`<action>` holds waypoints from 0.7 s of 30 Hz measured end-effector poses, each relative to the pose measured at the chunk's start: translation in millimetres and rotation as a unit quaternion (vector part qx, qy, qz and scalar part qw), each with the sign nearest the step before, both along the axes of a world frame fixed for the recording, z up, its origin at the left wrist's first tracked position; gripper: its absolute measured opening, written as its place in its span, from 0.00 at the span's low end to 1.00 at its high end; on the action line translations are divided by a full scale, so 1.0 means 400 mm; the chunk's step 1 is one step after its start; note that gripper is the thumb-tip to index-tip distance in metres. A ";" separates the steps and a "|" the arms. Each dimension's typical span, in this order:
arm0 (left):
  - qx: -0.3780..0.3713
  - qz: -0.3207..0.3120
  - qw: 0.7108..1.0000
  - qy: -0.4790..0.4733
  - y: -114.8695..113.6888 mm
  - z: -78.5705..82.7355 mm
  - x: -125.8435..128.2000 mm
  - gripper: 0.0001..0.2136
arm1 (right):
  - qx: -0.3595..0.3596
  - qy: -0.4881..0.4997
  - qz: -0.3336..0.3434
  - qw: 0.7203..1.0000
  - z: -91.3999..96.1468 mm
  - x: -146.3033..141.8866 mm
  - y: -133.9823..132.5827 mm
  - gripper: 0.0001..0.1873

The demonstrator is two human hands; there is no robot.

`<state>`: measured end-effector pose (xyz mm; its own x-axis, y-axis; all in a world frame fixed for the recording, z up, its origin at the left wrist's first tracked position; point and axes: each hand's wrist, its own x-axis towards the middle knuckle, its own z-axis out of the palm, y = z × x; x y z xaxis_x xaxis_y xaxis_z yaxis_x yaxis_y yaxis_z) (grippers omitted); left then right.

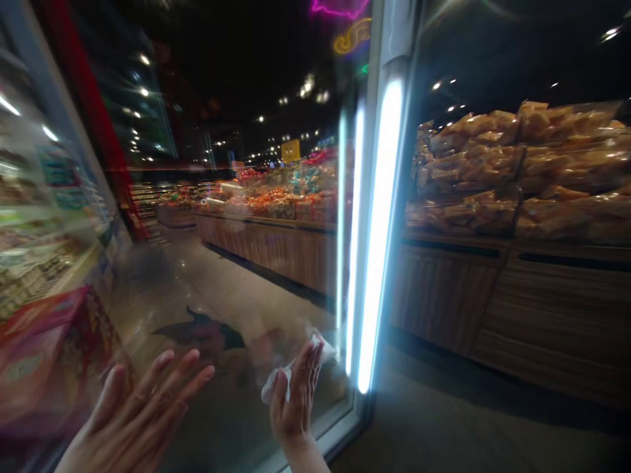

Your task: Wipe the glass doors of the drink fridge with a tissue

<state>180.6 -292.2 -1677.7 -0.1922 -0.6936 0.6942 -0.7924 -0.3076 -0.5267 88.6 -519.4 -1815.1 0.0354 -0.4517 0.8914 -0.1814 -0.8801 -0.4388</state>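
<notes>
A white tissue or thin cloth is held under my right hand, against a glass pane in front of me. Crumpled parts of it stick out past the thumb and beyond the fingertips. To the left, my left hand is raised with its fingers stretched out and holds nothing. Whether it touches the glass I cannot tell. The pane is reflective, with a faint mirrored hand near the tissue.
A bright light tube runs along the metal frame to the right. Beyond it stand wood-panelled counters with bagged goods. A red box and blurred shelves lie left. The shop floor shows in the glass.
</notes>
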 end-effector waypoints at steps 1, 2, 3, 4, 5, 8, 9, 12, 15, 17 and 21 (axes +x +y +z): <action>0.004 -0.003 1.000 -0.008 0.013 0.004 0.005 0.29 | -0.012 0.018 -0.004 1.000 -0.002 -0.003 0.009 0.38; 0.006 -0.005 1.000 -0.014 0.028 0.010 0.011 0.29 | -0.023 0.030 -0.009 0.999 0.008 -0.004 0.015 0.38; 0.007 -0.002 1.000 -0.018 0.042 0.015 0.017 0.29 | -0.035 0.036 -0.012 0.999 0.032 -0.002 0.018 0.38; 0.008 0.004 1.000 -0.020 0.056 0.019 0.023 0.28 | -0.053 0.037 -0.013 0.998 0.070 0.001 0.020 0.39; 0.010 0.012 1.000 -0.019 0.068 0.021 0.028 0.28 | -0.074 0.038 -0.012 0.996 0.120 0.006 0.022 0.39; 0.002 0.039 0.999 -0.010 0.097 0.013 0.039 0.27 | -0.146 0.052 -0.004 0.988 0.257 0.024 0.043 0.43; -0.005 0.050 0.999 -0.008 0.107 0.006 0.041 0.27 | -0.175 0.066 -0.001 0.982 0.274 0.027 0.058 0.43; -0.022 0.081 0.996 -0.021 0.145 -0.011 0.050 0.29 | -0.315 0.134 0.055 0.938 0.236 0.023 0.110 0.40; -0.048 0.113 0.992 -0.042 0.202 0.004 0.073 0.32 | -0.444 0.177 0.127 0.869 0.227 0.027 0.138 0.38; -0.085 0.134 0.987 -0.035 0.249 0.031 0.090 0.33 | -0.460 0.169 0.119 0.864 0.308 0.048 0.158 0.40; -0.176 0.157 0.972 0.011 0.353 0.075 0.122 0.33 | -0.461 0.148 0.076 0.872 0.482 0.104 0.247 0.44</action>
<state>229.3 -151.2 -1647.7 0.0081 -0.4339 0.9009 -0.6400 -0.6945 -0.3288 130.3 -420.8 -1622.2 0.3223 0.4817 0.8149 -0.0181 -0.8576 0.5141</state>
